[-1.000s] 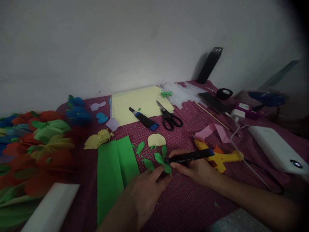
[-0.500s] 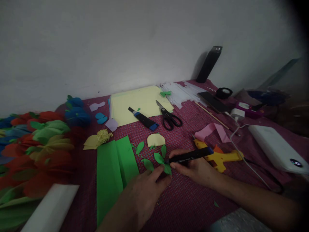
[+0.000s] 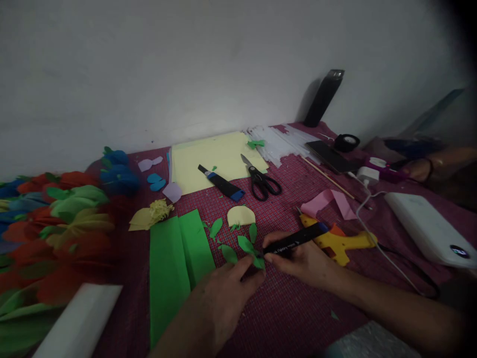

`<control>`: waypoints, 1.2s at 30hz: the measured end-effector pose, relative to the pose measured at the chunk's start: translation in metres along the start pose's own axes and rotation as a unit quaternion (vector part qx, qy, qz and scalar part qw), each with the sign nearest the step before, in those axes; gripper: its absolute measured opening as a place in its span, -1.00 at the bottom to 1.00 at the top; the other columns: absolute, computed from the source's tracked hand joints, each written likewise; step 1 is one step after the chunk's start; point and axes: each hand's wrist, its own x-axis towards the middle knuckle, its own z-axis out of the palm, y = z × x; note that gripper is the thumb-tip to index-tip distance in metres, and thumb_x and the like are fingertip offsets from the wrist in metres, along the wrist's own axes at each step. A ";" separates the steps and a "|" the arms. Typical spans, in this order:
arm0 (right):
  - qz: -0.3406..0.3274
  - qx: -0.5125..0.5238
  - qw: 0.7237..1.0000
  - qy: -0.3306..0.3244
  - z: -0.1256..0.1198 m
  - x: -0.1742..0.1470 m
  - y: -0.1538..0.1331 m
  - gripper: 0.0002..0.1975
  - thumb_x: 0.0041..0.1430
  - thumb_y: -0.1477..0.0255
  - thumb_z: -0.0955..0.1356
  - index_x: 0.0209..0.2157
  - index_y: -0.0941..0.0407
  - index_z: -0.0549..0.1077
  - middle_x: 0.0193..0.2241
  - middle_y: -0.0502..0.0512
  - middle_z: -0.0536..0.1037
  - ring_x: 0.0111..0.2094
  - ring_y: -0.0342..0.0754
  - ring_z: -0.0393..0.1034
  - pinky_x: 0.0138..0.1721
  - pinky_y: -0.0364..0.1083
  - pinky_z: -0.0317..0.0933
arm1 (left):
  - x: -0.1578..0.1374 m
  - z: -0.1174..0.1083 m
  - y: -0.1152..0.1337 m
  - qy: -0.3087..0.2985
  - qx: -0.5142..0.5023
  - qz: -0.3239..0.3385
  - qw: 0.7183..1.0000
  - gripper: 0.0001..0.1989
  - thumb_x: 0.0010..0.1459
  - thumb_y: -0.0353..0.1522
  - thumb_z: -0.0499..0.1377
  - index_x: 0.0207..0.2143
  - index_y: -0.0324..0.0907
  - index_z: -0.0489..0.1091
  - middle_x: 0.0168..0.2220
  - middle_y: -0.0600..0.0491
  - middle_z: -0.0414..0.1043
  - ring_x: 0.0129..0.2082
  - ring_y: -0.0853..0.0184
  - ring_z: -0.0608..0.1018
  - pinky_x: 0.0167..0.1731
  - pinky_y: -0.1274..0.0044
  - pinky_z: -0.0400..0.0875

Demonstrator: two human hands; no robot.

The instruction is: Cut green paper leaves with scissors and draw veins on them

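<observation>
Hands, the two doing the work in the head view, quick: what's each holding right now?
Left hand: closed, fingers holding a green leaf cutout.
Right hand: closed around a black marker.

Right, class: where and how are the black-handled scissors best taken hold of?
Probably by the black finger loops, coming from the near side: the scissors lie with those loops nearest the camera, while the blades point away toward the wall.
</observation>
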 end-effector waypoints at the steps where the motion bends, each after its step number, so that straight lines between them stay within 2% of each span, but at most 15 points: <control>1: -0.003 0.003 1.000 0.001 0.000 0.000 0.000 -0.92 0.07 0.45 0.34 -0.34 0.12 0.42 -0.49 -0.03 0.41 -0.45 -0.13 0.31 -0.43 -0.16 0.24 | 0.000 0.000 0.000 -0.003 0.004 -0.002 1.000 -0.45 0.12 -0.63 -0.02 0.12 -0.04 0.23 0.18 -0.04 0.20 -0.08 0.15 0.50 -0.13 0.31 0.45; 6: -0.004 -0.017 1.000 -0.007 -0.001 -0.001 0.001 -0.94 0.05 0.46 0.34 -0.37 0.12 0.43 -0.53 -0.04 0.37 -0.49 -0.14 0.26 -0.50 -0.18 0.19 | 0.000 -0.001 0.000 -0.006 -0.003 -0.004 1.000 -0.44 0.12 -0.63 0.01 0.13 -0.04 0.23 0.20 -0.06 0.18 -0.06 0.13 0.48 -0.13 0.31 0.43; 12: -0.011 -0.036 0.999 -0.023 -0.004 -0.002 0.001 -0.96 0.04 0.48 0.34 -0.39 0.11 0.41 -0.54 -0.06 0.35 -0.51 -0.15 0.23 -0.50 -0.19 0.18 | 0.000 0.000 -0.001 0.012 -0.020 -0.008 1.000 -0.47 0.13 -0.62 0.01 0.10 -0.02 0.27 0.16 -0.03 0.24 -0.13 0.18 0.52 -0.17 0.36 0.44; 19: -0.007 -0.061 0.997 -0.045 -0.006 -0.004 0.002 -0.97 0.04 0.46 0.34 -0.41 0.11 0.41 -0.55 -0.05 0.35 -0.52 -0.15 0.24 -0.51 -0.19 0.19 | -0.001 0.005 -0.003 0.013 0.004 -0.002 1.000 -0.49 0.15 -0.59 0.02 0.11 0.02 0.25 0.17 0.00 0.22 -0.15 0.23 0.51 -0.16 0.40 0.43; 26: 0.000 -0.050 0.997 -0.052 -0.008 -0.004 -0.002 -0.97 0.01 0.49 0.34 -0.42 0.12 0.41 -0.58 -0.08 0.34 -0.56 -0.19 0.21 -0.55 -0.22 0.15 | -0.003 0.008 -0.004 0.019 -0.011 0.000 1.000 -0.46 0.15 -0.58 0.01 0.13 0.03 0.24 0.19 -0.02 0.18 -0.13 0.18 0.50 -0.16 0.34 0.44; 28: 0.007 -0.029 0.999 -0.031 -0.009 -0.003 -0.005 -0.97 0.01 0.46 0.34 -0.44 0.12 0.41 -0.59 -0.08 0.34 -0.56 -0.18 0.21 -0.56 -0.22 0.15 | -0.003 0.008 -0.004 0.020 -0.010 0.001 1.000 -0.46 0.15 -0.58 0.00 0.13 0.04 0.24 0.20 -0.01 0.17 -0.13 0.18 0.50 -0.16 0.33 0.44; 33: 0.006 0.010 0.996 0.088 -0.004 0.000 -0.005 -0.91 0.03 0.38 0.33 -0.38 0.09 0.39 -0.54 -0.04 0.38 -0.50 -0.12 0.28 -0.48 -0.16 0.26 | -0.004 0.004 -0.002 0.011 -0.028 -0.007 1.000 -0.44 0.14 -0.60 -0.01 0.13 0.05 0.24 0.20 -0.02 0.17 -0.09 0.16 0.48 -0.13 0.32 0.42; 36: 0.004 0.011 0.996 0.085 -0.001 0.000 -0.001 -0.89 0.05 0.39 0.34 -0.33 0.09 0.40 -0.50 -0.03 0.40 -0.46 -0.10 0.31 -0.44 -0.15 0.28 | -0.002 0.003 -0.001 0.012 -0.039 -0.011 0.999 -0.39 0.11 -0.64 -0.02 0.16 0.02 0.19 0.19 -0.02 0.19 -0.08 0.19 0.48 -0.12 0.34 0.41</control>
